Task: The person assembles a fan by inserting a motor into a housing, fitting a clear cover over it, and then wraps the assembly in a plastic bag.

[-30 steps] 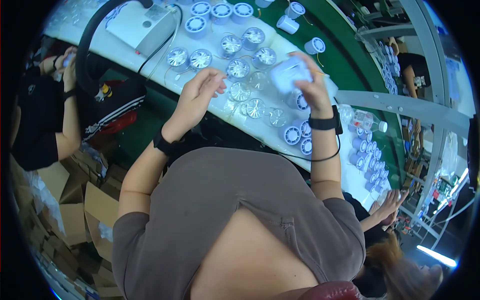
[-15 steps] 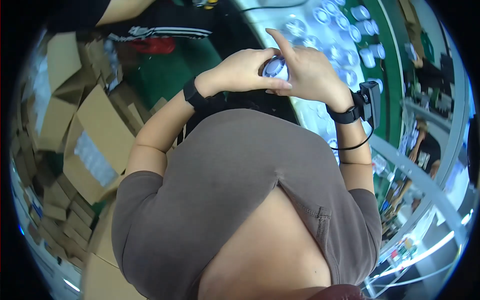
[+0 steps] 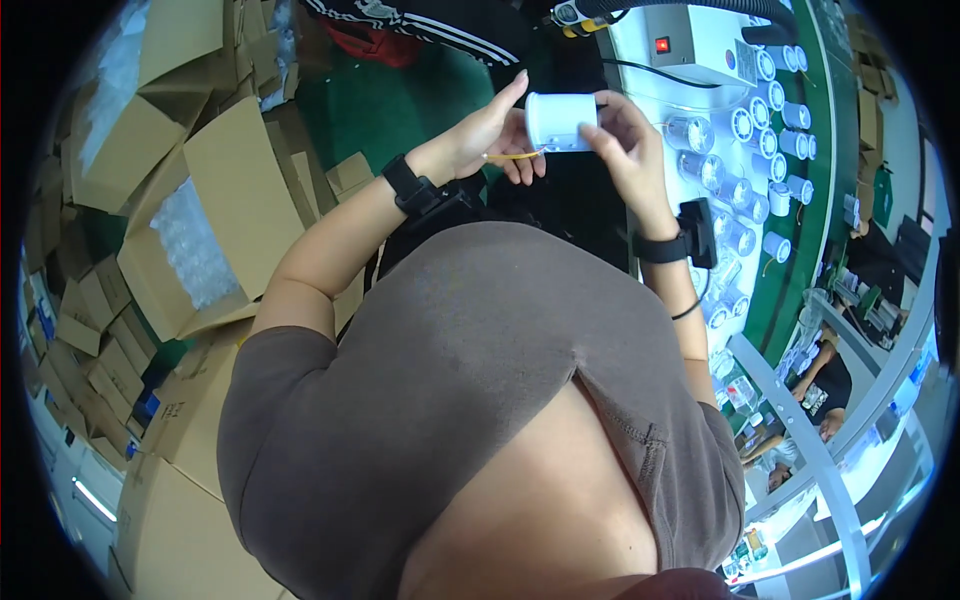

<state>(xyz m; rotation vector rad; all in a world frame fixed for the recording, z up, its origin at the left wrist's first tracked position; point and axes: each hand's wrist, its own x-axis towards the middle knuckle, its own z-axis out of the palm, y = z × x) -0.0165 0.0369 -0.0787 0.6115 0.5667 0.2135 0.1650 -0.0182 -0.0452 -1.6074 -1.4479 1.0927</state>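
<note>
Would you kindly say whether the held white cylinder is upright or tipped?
Tipped: seen from above, the white cylinder runs left to right.

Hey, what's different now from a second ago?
The white cup went left, from above the table to beyond its edge. The left hand, empty then, is now at the cup's left end; I can't tell whether it grips. The right hand still holds the cup. Other cups remain on the table.

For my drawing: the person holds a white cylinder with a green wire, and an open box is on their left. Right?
Almost: the wire on the white cylinder is yellow, not green, as the head view shows. The open box is indeed on the left.
</note>
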